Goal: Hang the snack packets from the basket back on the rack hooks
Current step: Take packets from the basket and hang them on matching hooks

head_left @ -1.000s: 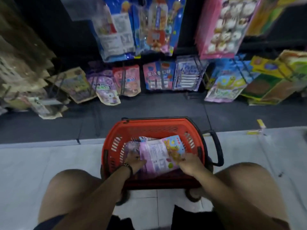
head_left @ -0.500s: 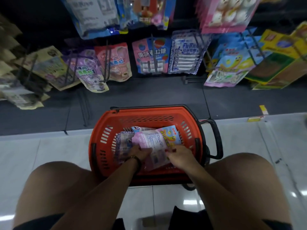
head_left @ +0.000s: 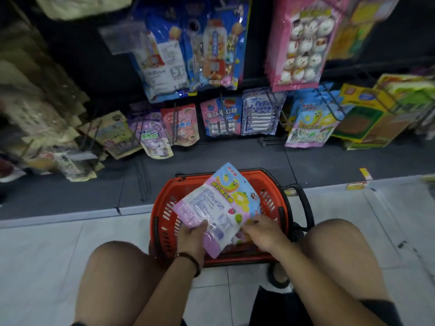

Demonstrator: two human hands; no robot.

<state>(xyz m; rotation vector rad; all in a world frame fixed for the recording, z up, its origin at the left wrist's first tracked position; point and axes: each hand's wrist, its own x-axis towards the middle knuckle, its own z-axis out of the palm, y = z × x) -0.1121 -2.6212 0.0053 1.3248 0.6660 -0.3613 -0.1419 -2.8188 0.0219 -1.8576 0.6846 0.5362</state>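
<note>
An orange-red basket (head_left: 164,217) stands on the floor between my knees. Above it I hold two overlapping snack packets: a pink one (head_left: 204,208) showing its printed back, and a light-blue one (head_left: 235,184) with a yellow cartoon behind it. My left hand (head_left: 191,238) grips the pink packet's lower left edge. My right hand (head_left: 263,234) pinches the packets' lower right corner. More packets lie under them in the basket, mostly hidden. Matching blue-and-pink packets (head_left: 308,125) hang on a rack hook at the right.
The dark rack holds rows of hanging packets: purple (head_left: 153,135), red-pink (head_left: 181,123), blue (head_left: 221,116), white-blue (head_left: 261,111) and large toy bags (head_left: 193,48) above. A dark base shelf (head_left: 211,156) runs below. The basket's black handle (head_left: 303,203) sticks out right.
Both hands have lifted the pink and blue packets up out of the basket. The view has tilted up toward the rack.
</note>
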